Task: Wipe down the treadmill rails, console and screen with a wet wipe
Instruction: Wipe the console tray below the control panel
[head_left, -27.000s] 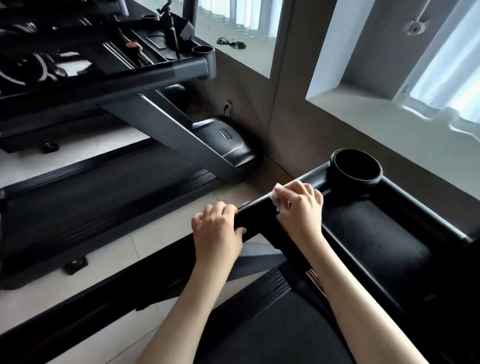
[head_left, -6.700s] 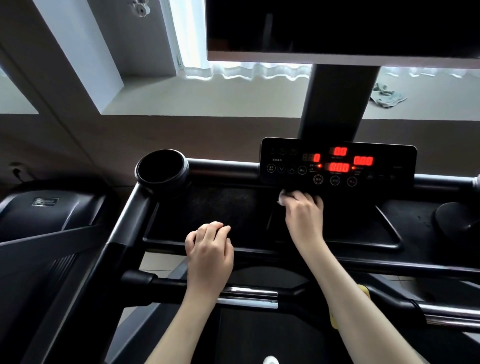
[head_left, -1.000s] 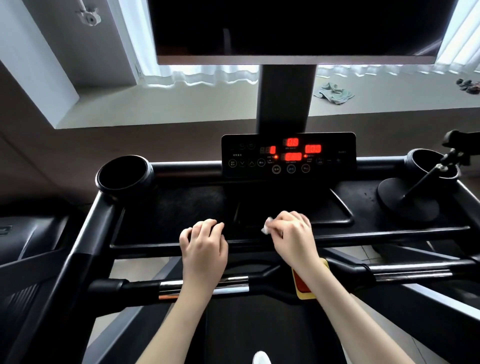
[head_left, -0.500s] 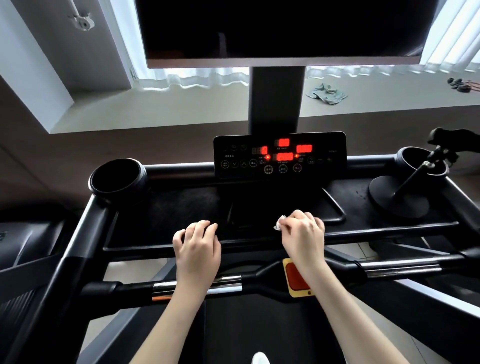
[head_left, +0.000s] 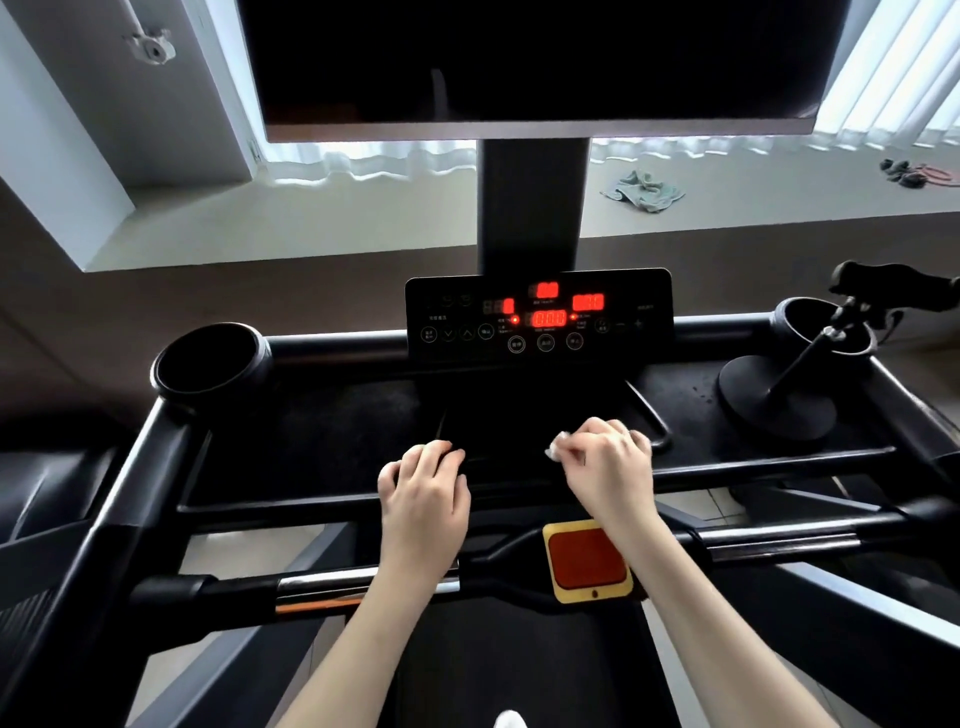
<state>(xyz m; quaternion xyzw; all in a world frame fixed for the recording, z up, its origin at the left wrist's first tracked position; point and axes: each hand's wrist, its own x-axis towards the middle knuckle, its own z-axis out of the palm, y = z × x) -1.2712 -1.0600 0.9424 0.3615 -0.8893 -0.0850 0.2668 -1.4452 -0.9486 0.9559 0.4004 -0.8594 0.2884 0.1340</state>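
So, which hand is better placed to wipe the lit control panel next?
Right, probably. The right hand pinches the wet wipe and lies just below the control panel. The left hand rests on the front edge of the console tray and holds no wipe.

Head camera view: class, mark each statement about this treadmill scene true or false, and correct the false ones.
1. The right hand holds a white wipe over the tray. True.
2. The screen above the console shows a picture. False: it is dark.
3. The control panel has red digits lit. True.
4. The round-based stand sits right beside the left hand. False: it stands far to the person's right, by the right cup holder.
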